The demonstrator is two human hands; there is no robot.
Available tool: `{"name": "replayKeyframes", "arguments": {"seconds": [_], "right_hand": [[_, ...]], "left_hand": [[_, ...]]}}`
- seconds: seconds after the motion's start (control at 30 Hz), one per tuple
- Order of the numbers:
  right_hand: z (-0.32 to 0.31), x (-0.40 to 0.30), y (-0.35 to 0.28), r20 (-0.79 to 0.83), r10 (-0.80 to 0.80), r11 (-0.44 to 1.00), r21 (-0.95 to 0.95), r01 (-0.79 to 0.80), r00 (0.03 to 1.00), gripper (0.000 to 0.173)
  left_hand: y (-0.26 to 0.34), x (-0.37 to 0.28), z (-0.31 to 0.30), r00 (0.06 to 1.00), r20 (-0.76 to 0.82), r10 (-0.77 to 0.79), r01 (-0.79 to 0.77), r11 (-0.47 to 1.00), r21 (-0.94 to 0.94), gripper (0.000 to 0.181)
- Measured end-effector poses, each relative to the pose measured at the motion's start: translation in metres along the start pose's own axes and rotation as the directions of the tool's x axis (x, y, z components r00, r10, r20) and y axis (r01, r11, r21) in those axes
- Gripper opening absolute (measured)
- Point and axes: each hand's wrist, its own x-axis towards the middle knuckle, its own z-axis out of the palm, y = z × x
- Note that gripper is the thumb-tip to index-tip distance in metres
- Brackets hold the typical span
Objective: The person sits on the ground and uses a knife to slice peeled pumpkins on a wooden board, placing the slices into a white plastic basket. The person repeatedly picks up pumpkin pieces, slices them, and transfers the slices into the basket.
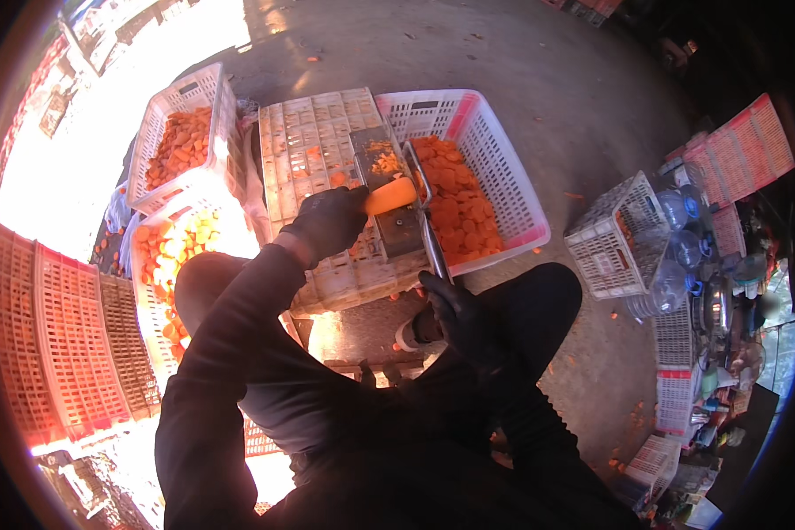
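My left hand [331, 222], in a dark glove, grips a thick peeled carrot piece [391, 195] that lies across a dark cutting block [401, 232]. The block rests on an upturned white plastic crate [324, 278]. My right hand [450, 305], also gloved, holds the near end of a long metal lever blade [435, 245], which runs along the block's right edge beside the carrot. Small carrot scraps [385, 162] lie on the far part of the block. Right of the blade, a white and pink crate [513, 179] holds many carrot slices [460, 212].
Two crates at the left hold carrot pieces [182, 142] and brightly sunlit carrot chunks [179, 248]. Red crates [73, 331] stand at the far left. On the right are a tilted white crate [603, 252] and large clear plastic bottles [669, 285]. Carrot bits are scattered on the floor.
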Motion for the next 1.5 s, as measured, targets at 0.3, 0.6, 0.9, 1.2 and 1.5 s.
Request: {"name": "replayKeyframes", "arguments": {"seconds": [0.3, 0.6, 0.9, 1.2, 1.5], "right_hand": [[-0.022, 0.014, -0.049, 0.022, 0.089, 0.994, -0.072, -0.087, 0.996, 0.033], [-0.057, 0.029, -0.128, -0.062, 0.001, 0.987, -0.159, -0.01, 0.998, 0.029], [-0.06, 0.025, -0.131, -0.048, -0.051, 0.918, -0.395, 0.028, 0.998, 0.027], [-0.013, 0.019, 0.005, 0.048, 0.095, 0.994, -0.056, -0.092, 0.994, 0.033], [-0.064, 0.028, -0.147, -0.047, 0.011, 0.934, -0.355, -0.027, 0.999, 0.029]], "left_hand": [[-0.004, 0.003, 0.018, 0.996, -0.075, 0.047, -0.025, 0.964, 0.265, 0.053], [-0.015, 0.005, 0.022, 0.969, -0.082, 0.234, -0.19, 0.912, 0.363, 0.06], [-0.001, 0.014, 0.025, 0.986, -0.041, 0.161, -0.135, 0.918, 0.373, 0.061], [0.002, 0.02, 0.007, 0.988, 0.001, 0.154, -0.145, 0.922, 0.358, 0.063], [0.002, 0.012, 0.025, 0.974, -0.097, 0.203, -0.15, 0.909, 0.389, 0.059]]}}
